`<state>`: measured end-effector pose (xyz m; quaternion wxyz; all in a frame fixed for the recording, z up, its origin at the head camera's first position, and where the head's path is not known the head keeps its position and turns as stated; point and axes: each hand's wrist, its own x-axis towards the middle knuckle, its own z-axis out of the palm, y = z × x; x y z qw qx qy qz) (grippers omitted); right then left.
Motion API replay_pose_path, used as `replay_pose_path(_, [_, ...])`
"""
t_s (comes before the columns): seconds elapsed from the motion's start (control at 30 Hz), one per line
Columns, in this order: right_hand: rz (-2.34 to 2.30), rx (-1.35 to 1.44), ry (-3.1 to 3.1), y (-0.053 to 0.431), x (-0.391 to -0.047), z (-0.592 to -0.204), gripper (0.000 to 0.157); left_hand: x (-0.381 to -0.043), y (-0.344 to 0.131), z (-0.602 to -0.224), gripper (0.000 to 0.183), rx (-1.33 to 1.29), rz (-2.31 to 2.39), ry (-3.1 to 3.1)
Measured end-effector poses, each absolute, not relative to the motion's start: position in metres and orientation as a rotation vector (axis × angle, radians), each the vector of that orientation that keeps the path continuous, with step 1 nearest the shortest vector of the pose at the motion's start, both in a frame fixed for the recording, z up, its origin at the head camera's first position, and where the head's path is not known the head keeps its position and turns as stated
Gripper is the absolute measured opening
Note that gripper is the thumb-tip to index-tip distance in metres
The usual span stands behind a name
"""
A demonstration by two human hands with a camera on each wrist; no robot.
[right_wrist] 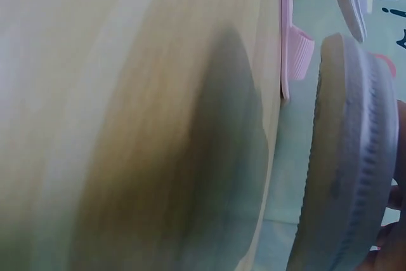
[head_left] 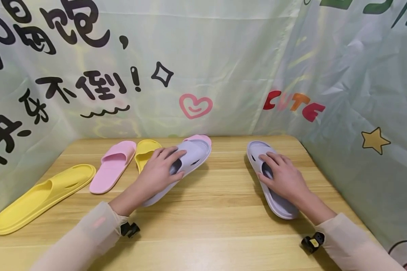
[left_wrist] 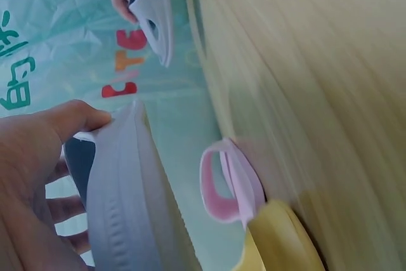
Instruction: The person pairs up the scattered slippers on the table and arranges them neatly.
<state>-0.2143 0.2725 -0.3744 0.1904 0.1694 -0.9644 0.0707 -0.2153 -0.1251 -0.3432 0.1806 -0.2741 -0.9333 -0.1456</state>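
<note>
My left hand [head_left: 161,167] grips a pale lavender slipper [head_left: 198,152] across its upper, the thumb on one side and the fingers on the other. It is tilted, its toe pointing to the far right. The matching lavender slipper [head_left: 281,207] is in my right hand [head_left: 285,177], held at its upper. In the right wrist view the sole of this slipper [right_wrist: 333,157] hangs above the table with a shadow beneath. The left wrist view shows the left slipper [left_wrist: 130,207] also raised, with the thumb pressed on its edge.
On the wooden table [head_left: 217,233], a yellow slipper [head_left: 44,195] and a pink slipper [head_left: 112,167] lie at the left. Behind the left hand are another yellow slipper [head_left: 147,148] and another pink one [head_left: 207,138], both partly hidden. A printed cloth [head_left: 230,67] surrounds the table's back and sides.
</note>
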Motion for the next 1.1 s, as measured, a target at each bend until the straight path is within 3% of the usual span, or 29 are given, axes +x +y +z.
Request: replay_pose_path(1.1, [0.231, 0.461, -2.776, 0.247, -0.219, -0.378, 0.061, -0.243, -0.048, -0.357, 0.059, -0.544, -0.438, -2.789])
